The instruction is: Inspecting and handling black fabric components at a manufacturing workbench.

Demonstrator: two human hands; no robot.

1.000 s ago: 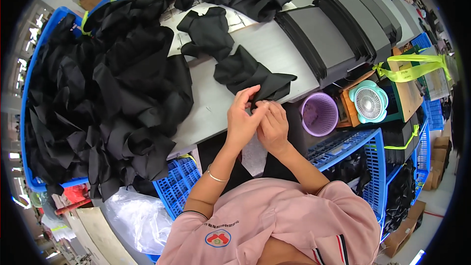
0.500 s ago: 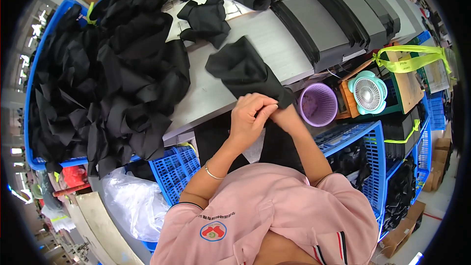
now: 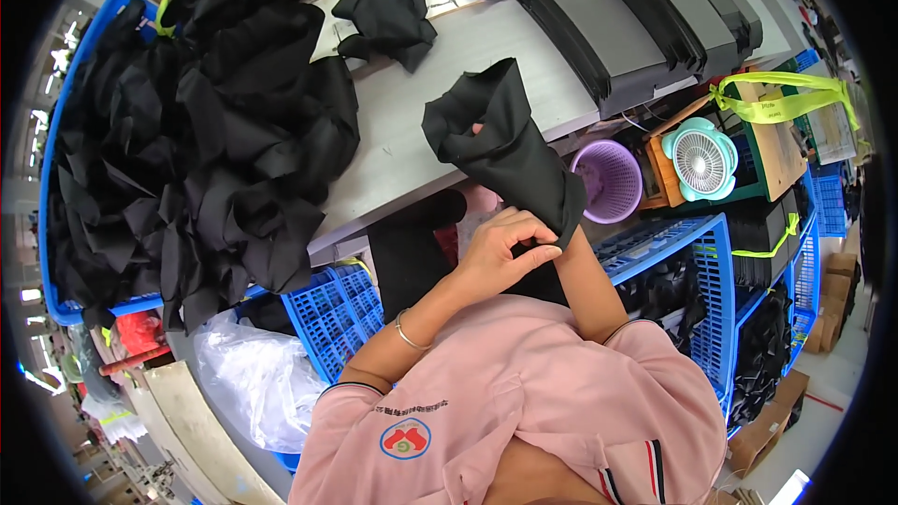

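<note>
A black fabric tube (image 3: 528, 164) is pulled over my right forearm, its wide mouth pointing away from me over the table's near edge. My left hand (image 3: 505, 248) pinches the tube's near hem between thumb and fingers, beside my right forearm. Inside the tube is my right hand (image 3: 478, 128); only a bit of finger shows at the far mouth, the rest being covered by cloth. A crumpled black cloth piece (image 3: 393, 21) lies farther off on the grey table (image 3: 398, 145).
At left, a blue crate (image 3: 58, 140) overflows with black cloth pieces. Flat black pieces (image 3: 599, 33) are stacked at the far right. A purple basket (image 3: 608, 182) and a turquoise fan (image 3: 700, 159) stand at right, near a blue crate (image 3: 716, 290). Clear plastic (image 3: 257, 379) lies at lower left.
The tube has slid further up my right forearm and its far mouth has opened, showing a finger inside. My left hand has moved toward me and slightly right with the hem.
</note>
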